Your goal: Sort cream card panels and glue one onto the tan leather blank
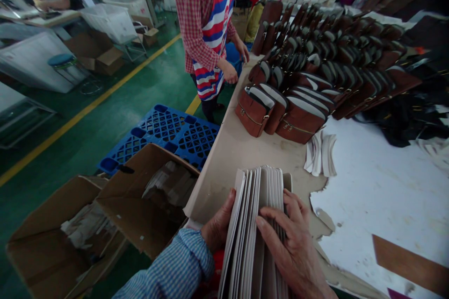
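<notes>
Off-white, thin panels (247, 233) stand on edge, packed face to face between the two hands, at the near end of the table (224, 168). From my remote station I take the on-edge arrangement to be useful: each top rim shows, and a fingertip can reach between neighbours. The left hand (218, 225) lies against the outer left face, apparently as a stop that prevents the pack from fanning outward; its thumb points up along that face, but its fingers are hidden, so I cannot tell how firmly it closes. The right hand (298, 247) arches over the right-hand portion and clasps it, thumb and index tip meeting the rims at a visible gap, other fingers over the far side. I read this curl as separating two groups. The left forearm, in a blue-checked sleeve (168, 266), enters obliquely from the lower left. Beyond, brown bags (301, 121) stand in close rows, presumably propping one another.
</notes>
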`<state>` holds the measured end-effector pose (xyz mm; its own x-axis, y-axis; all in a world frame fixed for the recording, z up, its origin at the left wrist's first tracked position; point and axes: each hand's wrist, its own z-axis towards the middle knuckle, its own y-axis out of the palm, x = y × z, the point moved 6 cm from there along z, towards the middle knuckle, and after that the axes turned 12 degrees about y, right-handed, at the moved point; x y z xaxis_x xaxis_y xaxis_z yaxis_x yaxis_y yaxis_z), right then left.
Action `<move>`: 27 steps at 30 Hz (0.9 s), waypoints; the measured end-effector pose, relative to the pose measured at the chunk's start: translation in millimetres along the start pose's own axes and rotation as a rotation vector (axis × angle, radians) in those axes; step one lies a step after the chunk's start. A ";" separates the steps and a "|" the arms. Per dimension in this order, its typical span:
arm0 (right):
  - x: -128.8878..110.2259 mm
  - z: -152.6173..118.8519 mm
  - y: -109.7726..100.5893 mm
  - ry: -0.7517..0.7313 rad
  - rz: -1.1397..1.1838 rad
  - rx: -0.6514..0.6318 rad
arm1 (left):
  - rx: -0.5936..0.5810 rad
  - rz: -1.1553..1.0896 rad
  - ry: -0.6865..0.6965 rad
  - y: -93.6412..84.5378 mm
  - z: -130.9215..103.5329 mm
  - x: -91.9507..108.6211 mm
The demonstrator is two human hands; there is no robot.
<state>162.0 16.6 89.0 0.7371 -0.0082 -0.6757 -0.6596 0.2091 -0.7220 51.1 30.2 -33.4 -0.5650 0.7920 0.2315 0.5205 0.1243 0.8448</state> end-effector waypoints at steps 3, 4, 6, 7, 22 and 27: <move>3.2 2.1 1.3 0.030 -0.005 0.009 | 0.000 0.006 0.012 7.0 -4.6 4.8; 4.7 2.7 2.0 0.042 0.000 0.006 | -0.001 0.010 0.015 8.4 -5.7 6.1; 6.9 3.6 3.4 0.056 0.018 -0.005 | -0.002 0.021 0.016 9.3 -6.5 7.4; 7.7 3.9 4.0 0.059 0.027 -0.012 | 0.001 0.026 0.017 8.6 -6.2 7.6; 5.2 4.9 5.4 0.053 -0.004 0.014 | 0.049 0.034 0.022 -6.8 0.7 0.7; 5.2 4.8 6.5 0.012 -0.067 0.051 | 0.066 0.023 0.021 -5.4 1.4 0.4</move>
<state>162.3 22.6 81.5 0.7772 -0.0358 -0.6282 -0.6004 0.2570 -0.7573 49.0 30.8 -38.5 -0.5651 0.7827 0.2609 0.5743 0.1461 0.8055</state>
